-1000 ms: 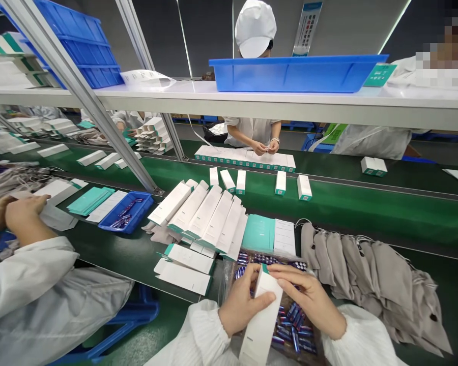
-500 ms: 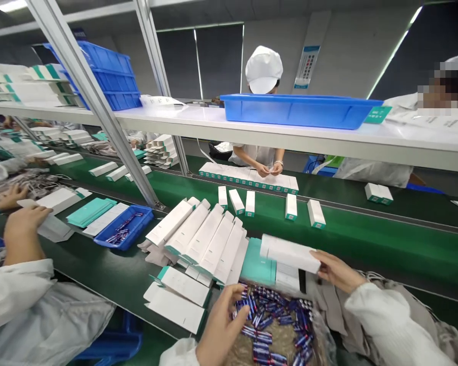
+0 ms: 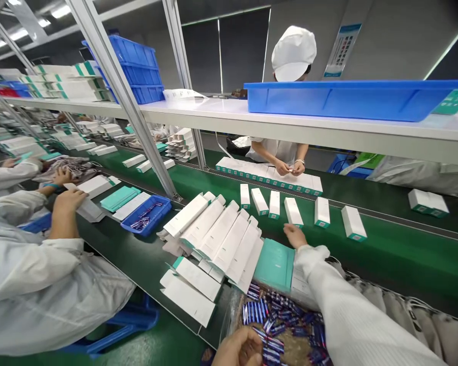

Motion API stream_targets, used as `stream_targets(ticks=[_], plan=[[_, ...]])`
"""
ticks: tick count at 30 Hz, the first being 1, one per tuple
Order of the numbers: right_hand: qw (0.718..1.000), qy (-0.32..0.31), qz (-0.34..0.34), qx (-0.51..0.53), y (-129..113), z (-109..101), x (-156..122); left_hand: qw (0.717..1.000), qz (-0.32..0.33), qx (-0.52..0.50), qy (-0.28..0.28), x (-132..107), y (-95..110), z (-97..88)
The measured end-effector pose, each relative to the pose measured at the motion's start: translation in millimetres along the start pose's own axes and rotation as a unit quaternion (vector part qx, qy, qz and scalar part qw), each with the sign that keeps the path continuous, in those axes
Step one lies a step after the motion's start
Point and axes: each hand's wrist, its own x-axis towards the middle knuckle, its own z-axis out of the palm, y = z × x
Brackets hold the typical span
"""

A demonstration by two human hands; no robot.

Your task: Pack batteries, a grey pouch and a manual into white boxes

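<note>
My right hand reaches over the green conveyor belt, its fingers stretched out beside the teal end of a white box. Contact between them is hard to judge. My left hand is low in the view, its fingers curled at a bag-lined container of small blue batteries. Fingertips meet some batteries; what lies inside the curl is hidden. Beyond this container is a teal stack of flat card. Left of that lean several long white cartons with open flaps; two more flat-lying cartons are nearer me.
More white boxes stand on the belt. A blue tray with a few batteries is left. A shelf bearing a large blue bin crosses above. Grey cloth pouches lie right. Co-workers sit left and opposite.
My right hand has moved from holding a white box to the belt, where that box now stands among the others. My left hand has moved lower and curled. The view has swung left.
</note>
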Motion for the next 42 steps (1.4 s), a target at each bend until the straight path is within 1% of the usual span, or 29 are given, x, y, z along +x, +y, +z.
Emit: stream_targets(ticks=[3,5,9,12,14,17,19,20,21,23,25,26,27,28,29,30,31,32,33,34,35,36,37,39,41,42], plan=[[0.996,-0.065,-0.042,-0.052,-6.9,15.7,-27.1,1.0,-0.007,0.019,-0.01,-1.2,10.0,0.5],[0.991,-0.084,-0.061,-0.083,-11.2,20.5,-41.8,0.999,-0.008,0.043,-0.018,-0.8,15.7,2.1],[0.988,-0.085,-0.072,-0.105,-15.5,16.3,-53.2,0.997,-0.004,0.076,-0.02,0.3,22.2,5.2],[0.992,-0.071,-0.071,-0.083,-14.2,8.5,-54.0,0.995,-0.008,0.093,-0.019,0.4,26.3,4.9],[0.995,-0.059,-0.066,-0.051,-10.6,1.5,-56.5,0.997,-0.007,0.082,-0.011,0.7,28.5,3.9],[0.997,-0.034,-0.066,0.013,-2.2,-15.3,-70.1,1.0,-0.022,-0.006,0.016,2.5,28.6,3.4],[0.995,-0.014,-0.08,0.053,2.5,-29.5,-89.1,0.994,-0.051,-0.097,0.019,5.0,27.4,4.0],[0.994,-0.005,-0.09,0.067,3.6,-36.1,-102.0,0.986,-0.071,-0.147,0.02,6.7,27.1,4.1],[0.992,0.003,-0.102,0.08,3.6,-41.2,-117.2,0.975,-0.092,-0.2,0.019,8.6,27.2,4.0],[0.985,0.02,-0.135,0.102,-0.5,-44.8,-153.6,0.941,-0.141,-0.308,0.012,13.3,28.8,2.3],[0.976,0.033,-0.181,0.115,-9.8,-38.2,-194.3,0.9,-0.19,-0.392,-0.016,18.9,30.1,-0.6],[0.971,0.029,-0.21,0.112,-15.8,-31.8,-214.3,0.883,-0.208,-0.418,-0.045,21.7,29.8,-1.9],[0.964,0.01,-0.248,0.1,-22.5,-24.7,-232.7,0.871,-0.217,-0.435,-0.074,24.4,28.1,-2.7],[0.953,-0.033,-0.29,0.082,-29.2,-17.8,-248.5,0.866,-0.214,-0.441,-0.095,26.7,25.2,-2.8],[0.936,-0.097,-0.329,0.073,-35.5,-12.3,-260.9,0.869,-0.203,-0.439,-0.104,28.4,20.9,-2.1],[0.917,-0.164,-0.355,0.08,-40.7,-9.2,-268.8,0.876,-0.191,-0.431,-0.104,29.5,15.7,-0.7],[0.902,-0.215,-0.359,0.104,-44.3,-8.9,-271.7,0.883,-0.182,-0.422,-0.096,29.9,10.0,1.0],[0.9,-0.238,-0.342,0.132,-45.7,-11.5,-269.1,0.89,-0.178,-0.412,-0.083,29.7,4.5,2.9],[0.915,-0.232,-0.301,0.14,-44.6,-16.6,-261.1,0.894,-0.178,-0.406,-0.068,28.8,-0.2,4.4],[0.941,-0.202,-0.243,0.121,-40.8,-23.3,-247.9,0.894,-0.183,-0.404,-0.058,27.6,-3.5,5.5],[0.969,-0.15,-0.177,0.082,-34.5,-30.7,-230.2,0.892,-0.188,-0.407,-0.053,26.0,-5.3,5.9],[0.989,-0.109,-0.099,-0.018,-26.1,-37.8,-209.3,0.89,-0.188,-0.412,-0.05,24.3,-5.4,5.6],[0.993,-0.085,-0.049,-0.065,-16.4,-43.7,-186.7,0.887,-0.185,-0.42,-0.055,22.4,-4.0,4.7],[0.99,-0.062,0.025,-0.125,4.0,-50.4,-142.3,0.879,-0.172,-0.435,-0.09,18.1,2.0,1.8],[0.98,-0.051,0.079,-0.175,21.0,-50.1,-108.1,0.872,-0.15,-0.446,-0.135,13.2,8.7,-1.3],[0.975,-0.052,0.096,-0.195,27.3,-48.1,-96.6,0.869,-0.14,-0.449,-0.153,10.6,11.1,-2.6]])
